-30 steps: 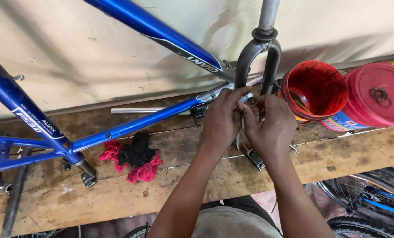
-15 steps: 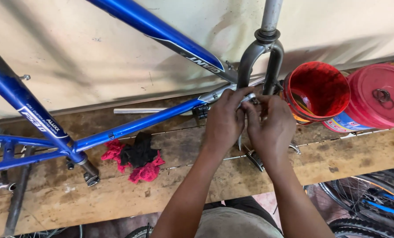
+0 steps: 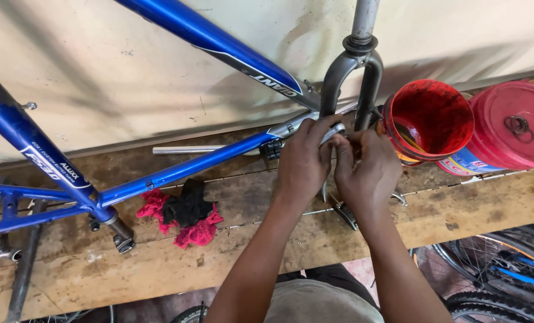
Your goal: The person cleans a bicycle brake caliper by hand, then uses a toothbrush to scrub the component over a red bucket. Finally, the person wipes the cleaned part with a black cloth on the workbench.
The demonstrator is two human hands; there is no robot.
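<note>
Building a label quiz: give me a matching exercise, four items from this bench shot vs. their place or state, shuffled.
Things:
1. rag
2. open red bucket
3. grey fork
4. metal rod

Places or states:
A. upright, against the wall
B. crumpled under the blue frame tube
C. lying flat along the wall
D. just right of the right hand

Pairs: 1-B, 2-D, 3-A, 4-C

Both forearms rise from the lower frame edge and converge just below the grey fork (image 3: 349, 78). Left hand (image 3: 303, 161) curled, fingers closed, thumb side towards the fork legs. Right hand (image 3: 367, 170) curled beside it, fingertips touching the left hand's.
</note>
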